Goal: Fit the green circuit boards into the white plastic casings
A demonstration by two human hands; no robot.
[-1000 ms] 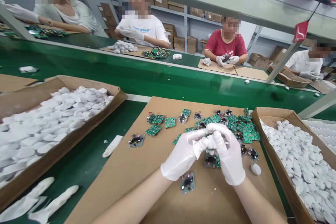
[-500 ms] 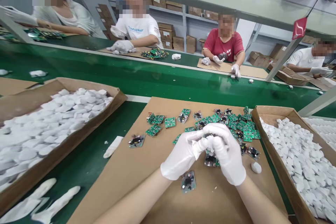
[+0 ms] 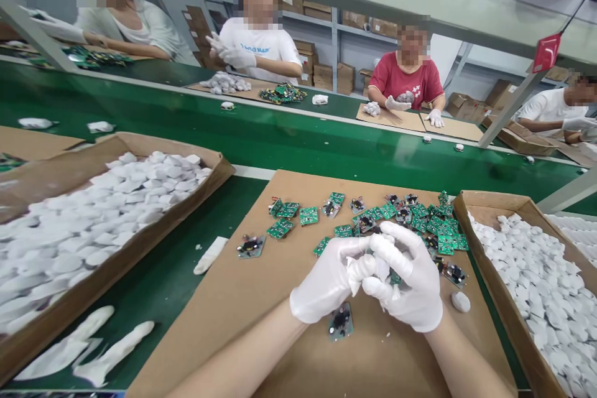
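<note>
Both my hands wear thin white gloves and meet above the cardboard sheet (image 3: 261,323). My left hand (image 3: 333,273) is closed, its fingertips pinching at a small white piece (image 3: 382,269) between the hands. Curled around the other side, my right hand (image 3: 413,280) has a green circuit board (image 3: 395,278) partly showing between its fingers. The fingers hide most of both things. Just below my hands lies a single circuit board (image 3: 341,322), component side up. A loose white piece (image 3: 461,301) rests to the right of my right hand.
Beyond my hands lies a pile of circuit boards (image 3: 438,227). Cardboard trays of white pieces stand at left (image 3: 186,183) and right (image 3: 489,273). White finger cots (image 3: 116,348) lie at lower left. A green conveyor (image 3: 289,143) carries small items; several co-workers sit across it.
My right hand's fingers have opened somewhat and shifted, so a bit of green board shows between them. The view has moved slightly left. Across the belt, a co-worker's hands have lifted.
</note>
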